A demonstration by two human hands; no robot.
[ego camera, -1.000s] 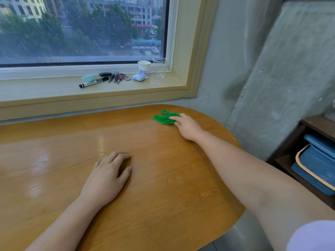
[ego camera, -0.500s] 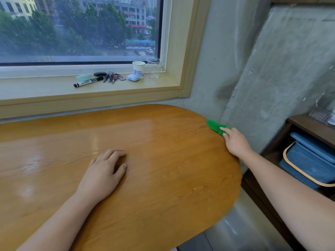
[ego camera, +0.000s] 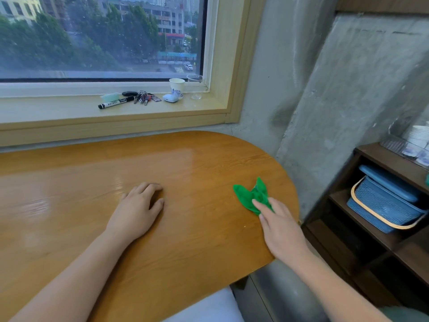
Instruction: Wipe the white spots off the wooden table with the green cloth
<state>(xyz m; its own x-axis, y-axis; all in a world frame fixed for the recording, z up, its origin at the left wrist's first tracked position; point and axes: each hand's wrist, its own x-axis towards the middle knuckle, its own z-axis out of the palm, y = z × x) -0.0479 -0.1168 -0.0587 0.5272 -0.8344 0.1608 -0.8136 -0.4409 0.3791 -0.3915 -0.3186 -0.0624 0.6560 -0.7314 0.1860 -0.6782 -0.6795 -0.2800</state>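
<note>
— Near the rounded right end of the wooden counter (ego camera: 185, 228), what is the right hand (ego camera: 282, 225) doing?

— It lies palm down with its fingers spread flat, the fingertips (ego camera: 256, 202) pressing the near edge of the green cloth (ego camera: 251, 195) onto the wood. The cloth is crumpled, not gripped in a fist.

— Any white spots?

— One tiny pale speck (ego camera: 245, 226) just left of that hand; I cannot tell more.

— And the left hand (ego camera: 137, 211)?

— Flat on the middle of the counter, fingers loosely curled, holding nothing, well apart from the cloth.
</note>
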